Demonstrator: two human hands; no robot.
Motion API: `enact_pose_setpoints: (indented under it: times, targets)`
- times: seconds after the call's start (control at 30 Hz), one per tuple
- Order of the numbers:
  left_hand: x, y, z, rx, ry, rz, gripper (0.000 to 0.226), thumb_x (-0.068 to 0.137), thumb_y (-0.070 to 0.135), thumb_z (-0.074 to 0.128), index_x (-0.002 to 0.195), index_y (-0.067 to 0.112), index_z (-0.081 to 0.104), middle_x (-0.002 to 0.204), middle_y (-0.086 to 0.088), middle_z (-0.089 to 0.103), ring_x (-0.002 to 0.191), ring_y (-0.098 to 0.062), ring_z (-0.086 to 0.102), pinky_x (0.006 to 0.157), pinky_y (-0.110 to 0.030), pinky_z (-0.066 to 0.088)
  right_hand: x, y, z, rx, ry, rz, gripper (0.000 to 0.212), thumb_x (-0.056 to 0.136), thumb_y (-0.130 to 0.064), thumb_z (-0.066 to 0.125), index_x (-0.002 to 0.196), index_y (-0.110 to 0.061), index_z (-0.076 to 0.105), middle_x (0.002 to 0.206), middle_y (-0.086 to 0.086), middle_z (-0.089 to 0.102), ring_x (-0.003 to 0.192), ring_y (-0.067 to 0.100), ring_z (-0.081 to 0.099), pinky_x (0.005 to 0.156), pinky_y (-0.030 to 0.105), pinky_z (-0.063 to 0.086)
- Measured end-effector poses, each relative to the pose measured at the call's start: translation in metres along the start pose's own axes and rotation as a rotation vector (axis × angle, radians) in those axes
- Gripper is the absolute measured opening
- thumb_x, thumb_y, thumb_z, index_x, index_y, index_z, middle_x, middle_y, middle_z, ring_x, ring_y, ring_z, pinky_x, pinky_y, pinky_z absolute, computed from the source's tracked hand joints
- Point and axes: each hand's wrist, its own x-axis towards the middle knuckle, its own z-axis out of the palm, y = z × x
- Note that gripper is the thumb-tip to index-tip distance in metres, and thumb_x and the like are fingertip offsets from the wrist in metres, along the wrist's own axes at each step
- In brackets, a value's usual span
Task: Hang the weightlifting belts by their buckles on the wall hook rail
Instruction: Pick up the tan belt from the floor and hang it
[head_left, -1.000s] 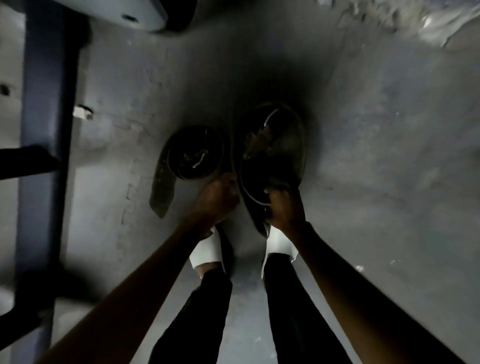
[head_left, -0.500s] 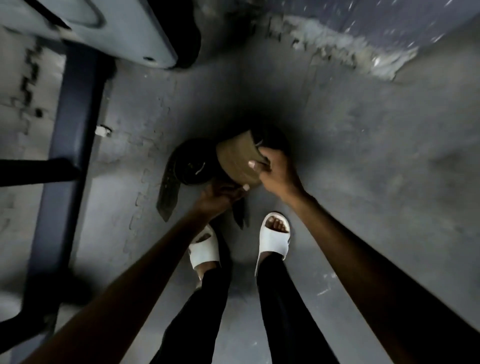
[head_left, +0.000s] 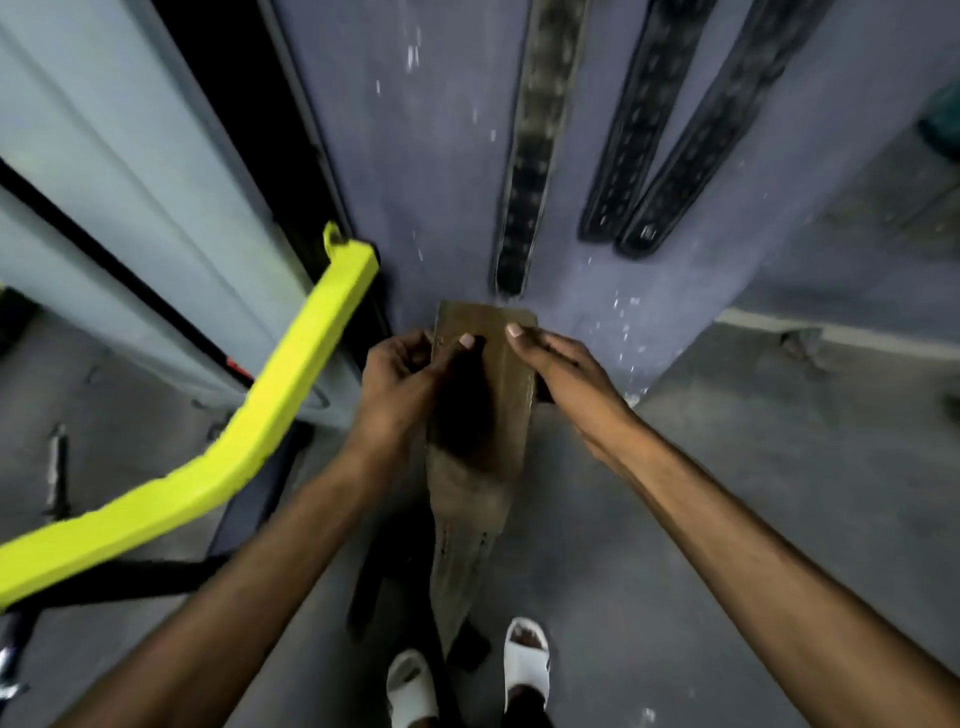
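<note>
Brown belt (head_left: 511, 384) held up near the wall (head_left: 441, 156), left hand (head_left: 400, 384) gripping its left edge, right hand (head_left: 566, 374) gripping its right edge, hanging belts (head_left: 530, 156) just above

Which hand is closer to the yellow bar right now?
Left. The left hand grips the brown belt on its edge toward the yellow bar; the right hand holds the opposite edge, farther away.

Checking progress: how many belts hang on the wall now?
3: a speckled belt above the held brown belt, two dark belts side by side to its right. Others may hang out of view.
</note>
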Motion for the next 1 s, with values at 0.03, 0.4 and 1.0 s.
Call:
enact_pose_setpoints:
  times: [0.03, 0.4, 1.0]
  targets:
    - [-0.001, 0.041, 0.005, -0.010, -0.011, 0.030, 0.019, 0.094, 0.009, 0.063, 0.087, -0.009, 0.066, 0.065, -0.001, 0.070, 0.055, -0.006, 0.063, 0.050, -0.016, 0.048, -0.015, -0.034, -0.006, 0.000, -0.014, -0.031, 0.042, 0.099, -0.045, 0.057, 0.114, -0.008, 0.072, 0.115, 0.018, 0.074, 0.111, 0.032, 0.069, 0.103, 0.046, 0.050]
    - [-0.068, 0.395, 0.031, -0.051, -0.106, 0.412, 0.027, 0.088, 0.019, 0.072, 0.107, 0.000, 0.070, 0.086, -0.008, 0.075, 0.066, -0.007, 0.068, 0.063, -0.020, 0.053, -0.145, -0.361, -0.008, 0.120, 0.123, -0.626, 0.028, 0.098, -0.018, 0.058, 0.122, -0.007, 0.068, 0.117, 0.017, 0.074, 0.108, 0.028, 0.071, 0.094, 0.042, 0.057]
    - [-0.179, 0.519, 0.059, 0.285, -0.394, 0.784, 0.030, 0.074, 0.017, 0.086, 0.101, 0.014, 0.074, 0.098, 0.003, 0.079, 0.091, -0.008, 0.075, 0.077, -0.019, 0.057, -0.321, -0.672, -0.039, 0.191, 0.422, -0.991, 0.015, 0.092, -0.019, 0.062, 0.103, -0.010, 0.068, 0.094, 0.010, 0.074, 0.085, 0.021, 0.071, 0.087, 0.050, 0.059]
